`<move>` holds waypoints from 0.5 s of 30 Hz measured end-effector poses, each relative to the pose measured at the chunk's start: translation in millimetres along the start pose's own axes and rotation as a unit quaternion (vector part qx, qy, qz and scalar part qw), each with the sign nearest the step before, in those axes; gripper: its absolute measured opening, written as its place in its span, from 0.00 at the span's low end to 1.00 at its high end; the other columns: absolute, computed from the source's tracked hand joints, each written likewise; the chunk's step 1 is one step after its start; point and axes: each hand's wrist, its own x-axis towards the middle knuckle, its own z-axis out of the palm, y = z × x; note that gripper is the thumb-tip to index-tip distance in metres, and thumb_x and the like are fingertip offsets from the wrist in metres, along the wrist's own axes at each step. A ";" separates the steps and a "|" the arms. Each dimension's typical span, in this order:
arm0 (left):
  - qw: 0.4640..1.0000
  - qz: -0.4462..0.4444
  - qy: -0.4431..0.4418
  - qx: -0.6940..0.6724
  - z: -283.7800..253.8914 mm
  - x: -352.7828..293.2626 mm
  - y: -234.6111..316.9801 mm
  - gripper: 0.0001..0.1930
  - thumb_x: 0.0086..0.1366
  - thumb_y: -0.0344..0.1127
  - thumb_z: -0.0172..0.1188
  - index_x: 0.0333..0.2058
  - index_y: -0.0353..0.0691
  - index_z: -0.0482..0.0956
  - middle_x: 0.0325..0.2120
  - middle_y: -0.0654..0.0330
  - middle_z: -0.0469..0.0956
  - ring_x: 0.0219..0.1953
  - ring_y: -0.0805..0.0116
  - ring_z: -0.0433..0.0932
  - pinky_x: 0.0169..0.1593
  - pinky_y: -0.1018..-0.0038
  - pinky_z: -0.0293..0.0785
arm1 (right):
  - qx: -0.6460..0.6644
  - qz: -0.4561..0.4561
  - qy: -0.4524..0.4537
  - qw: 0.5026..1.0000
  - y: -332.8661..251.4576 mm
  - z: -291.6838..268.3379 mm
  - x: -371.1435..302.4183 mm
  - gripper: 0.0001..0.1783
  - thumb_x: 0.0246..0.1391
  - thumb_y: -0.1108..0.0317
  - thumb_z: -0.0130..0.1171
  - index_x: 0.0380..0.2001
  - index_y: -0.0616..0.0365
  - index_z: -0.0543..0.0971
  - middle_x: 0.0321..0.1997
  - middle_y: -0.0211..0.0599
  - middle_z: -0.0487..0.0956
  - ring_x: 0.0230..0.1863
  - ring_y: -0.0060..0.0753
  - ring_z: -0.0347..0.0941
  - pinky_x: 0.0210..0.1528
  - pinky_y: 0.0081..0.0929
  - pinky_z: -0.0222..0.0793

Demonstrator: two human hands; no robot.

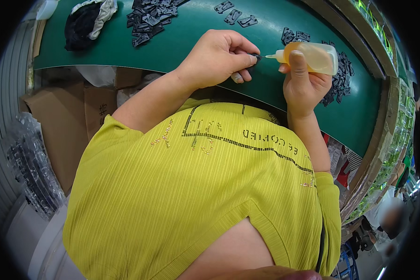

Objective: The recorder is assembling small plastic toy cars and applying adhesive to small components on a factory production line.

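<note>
My left hand (219,58) pinches a small black plastic clip (255,56) between thumb and fingers, just above the green table (191,37). My right hand (303,84) grips a small squeeze bottle of yellowish liquid (312,57), lying sideways. Its pointed nozzle touches the clip. A heap of black clips (149,18) lies at the far left of the table. Another heap of black clips (341,79) sits just behind my right hand. A few single clips (233,16) lie in a row at the back.
A black and white cloth bundle (86,21) rests at the table's far left corner. Cardboard boxes (74,121) and clear plastic trays (28,168) stand below the table on the left. A wooden rail (378,154) borders the table's right side.
</note>
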 end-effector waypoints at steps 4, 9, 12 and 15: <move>1.000 -0.002 0.001 -0.009 -1.7 1.5 0.7 0.10 0.59 0.27 0.59 0.39 0.30 0.77 0.27 0.56 0.80 0.24 0.72 0.80 0.27 0.83 0.75 | 0.085 -0.009 0.017 0.996 2.3 -4.6 3.0 0.07 0.54 0.73 0.60 0.35 0.64 0.76 0.33 0.39 0.78 0.25 0.22 0.72 0.26 0.15 0.68; 0.999 -0.006 0.011 -0.030 -0.2 0.5 3.5 0.10 0.58 0.27 0.60 0.38 0.30 0.77 0.27 0.55 0.80 0.24 0.71 0.80 0.27 0.82 0.76 | 0.065 0.017 -0.049 0.997 -1.6 -7.3 -1.5 0.07 0.56 0.71 0.57 0.37 0.62 0.74 0.37 0.41 0.75 0.27 0.28 0.73 0.25 0.19 0.69; 0.999 -0.010 0.013 -0.031 -0.4 1.3 3.7 0.10 0.58 0.27 0.60 0.38 0.29 0.77 0.27 0.55 0.80 0.24 0.70 0.81 0.27 0.82 0.76 | 0.034 0.025 -0.082 0.996 -2.8 -6.9 -3.0 0.08 0.55 0.73 0.57 0.37 0.63 0.73 0.37 0.40 0.73 0.27 0.28 0.72 0.25 0.19 0.70; 0.999 -0.015 0.013 -0.026 0.1 1.0 5.4 0.10 0.58 0.27 0.60 0.38 0.29 0.77 0.27 0.54 0.80 0.24 0.70 0.81 0.27 0.81 0.76 | 0.030 0.032 -0.093 0.995 -2.8 -5.6 -3.5 0.08 0.54 0.74 0.58 0.37 0.63 0.73 0.38 0.41 0.72 0.27 0.28 0.73 0.24 0.19 0.70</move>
